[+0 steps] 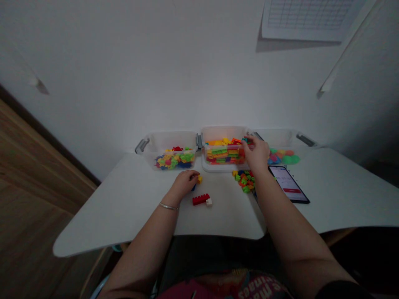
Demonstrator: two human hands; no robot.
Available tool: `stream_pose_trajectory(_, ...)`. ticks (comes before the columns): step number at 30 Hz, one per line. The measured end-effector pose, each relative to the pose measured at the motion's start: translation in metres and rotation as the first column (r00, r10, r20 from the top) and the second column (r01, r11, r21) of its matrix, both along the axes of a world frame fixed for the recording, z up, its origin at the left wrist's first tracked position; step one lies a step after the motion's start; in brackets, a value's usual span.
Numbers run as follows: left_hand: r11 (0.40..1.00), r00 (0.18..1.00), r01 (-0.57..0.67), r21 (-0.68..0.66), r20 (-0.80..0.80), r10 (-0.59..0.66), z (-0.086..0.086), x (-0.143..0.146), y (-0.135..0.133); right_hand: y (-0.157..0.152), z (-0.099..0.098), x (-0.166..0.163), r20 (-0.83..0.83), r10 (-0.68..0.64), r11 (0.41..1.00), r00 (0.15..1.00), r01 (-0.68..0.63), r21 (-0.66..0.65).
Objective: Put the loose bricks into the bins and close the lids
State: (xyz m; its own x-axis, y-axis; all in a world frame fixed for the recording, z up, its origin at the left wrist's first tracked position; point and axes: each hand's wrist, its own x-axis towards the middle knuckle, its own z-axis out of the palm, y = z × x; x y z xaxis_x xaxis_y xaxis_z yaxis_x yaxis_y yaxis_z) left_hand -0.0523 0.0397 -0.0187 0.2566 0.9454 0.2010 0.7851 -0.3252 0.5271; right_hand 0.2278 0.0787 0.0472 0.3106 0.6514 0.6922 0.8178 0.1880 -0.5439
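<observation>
– Hands: together or apart?
– Well apart. Left hand [183,183] low over the table, right hand [258,153] at the middle bin [224,128].
– What's at the left?
– Fingers curled in at a yellow brick [200,180], with a blue brick [193,187] partly showing under them. Both just above or on the tabletop; can't tell if they're gripped or only touched.
– And the right?
– Thumb and forefinger at a teal brick [245,140], over the bin's right end. Can't tell if it's pinched yet.
– Nearest loose parts?
– Long red brick [200,199] on the table, nearer the wearer than the left hand. White brick [209,202] at its right end, looks like touching. Pile of small bricks [245,181] in front of the middle bin, partly behind the right forearm.
– Bins?
– Three clear ones in a row. Middle: stacked multicolour bricks. Left bin [171,137]: mixed small pieces. Right bin [277,135]: coloured pieces, some green and roundish, partly hidden by the right hand.
– Rest?
– Phone [289,185], screen lit, right of the forearm. Bracelet [168,206] on the left wrist. White table [131,211] against a pale wall [156,74], gridded sheet [308,18] up top right.
</observation>
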Motion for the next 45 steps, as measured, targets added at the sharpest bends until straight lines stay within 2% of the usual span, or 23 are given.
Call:
stream_pose_trajectory(2,1.000,1.000,-0.005,-0.004,-0.003,0.005,0.000,0.000,0.000,0.003,-0.008,0.000,0.067,0.024,0.999,0.997,-0.022,-0.030)
stream_pose_trajectory(8,1.000,1.000,-0.015,-0.012,-0.019,0.015,0.001,0.004,-0.001,0.011,-0.025,0.007,0.118,0.099,0.991,0.988,-0.108,0.073)
stream_pose_trajectory(13,0.999,1.000,-0.011,-0.031,0.022,0.012,0.003,0.004,-0.002,0.006,-0.020,0.007,-0.028,0.187,0.974,0.982,-0.181,0.135)
stream_pose_trajectory(17,0.999,0.999,-0.013,-0.030,0.042,0.014,0.002,0.004,0.000,-0.017,-0.020,-0.017,-0.188,0.203,0.965,0.961,-0.164,0.206)
stream_pose_trajectory(20,1.000,0.999,-0.016,-0.024,0.047,0.018,0.001,0.005,0.002,-0.033,-0.031,-0.040,-0.155,0.296,0.941,0.943,-0.260,0.217)
stream_pose_trajectory(22,0.999,0.998,-0.026,-0.024,0.062,0.027,0.001,0.007,0.001,-0.038,-0.042,-0.054,-0.105,0.441,0.893,0.891,-0.425,0.148)
stream_pose_trajectory(25,0.997,0.993,-0.071,-0.018,0.097,0.073,0.006,0.008,-0.002,-0.038,-0.060,-0.069,-0.085,0.656,0.751,0.750,-0.660,-0.030)
stream_pose_trajectory(28,0.995,0.991,-0.099,-0.020,0.094,0.100,0.010,0.008,-0.004,-0.036,-0.073,-0.077,-0.101,0.764,0.613,0.637,-0.766,-0.194)
stream_pose_trajectory(30,0.996,0.994,-0.086,-0.030,0.070,0.088,0.010,0.008,-0.004,-0.035,-0.079,-0.080,-0.116,0.789,0.562,0.603,-0.785,-0.261)
stream_pose_trajectory(39,0.999,0.999,0.036,-0.039,0.032,-0.035,0.005,0.012,-0.002,-0.037,-0.084,-0.083,-0.137,0.756,0.569,0.640,-0.746,-0.347)
stream_pose_trajectory(45,0.999,0.999,0.037,-0.035,0.037,-0.036,0.008,0.014,-0.004,-0.039,-0.082,-0.085,-0.116,0.700,0.617,0.705,-0.678,-0.399)
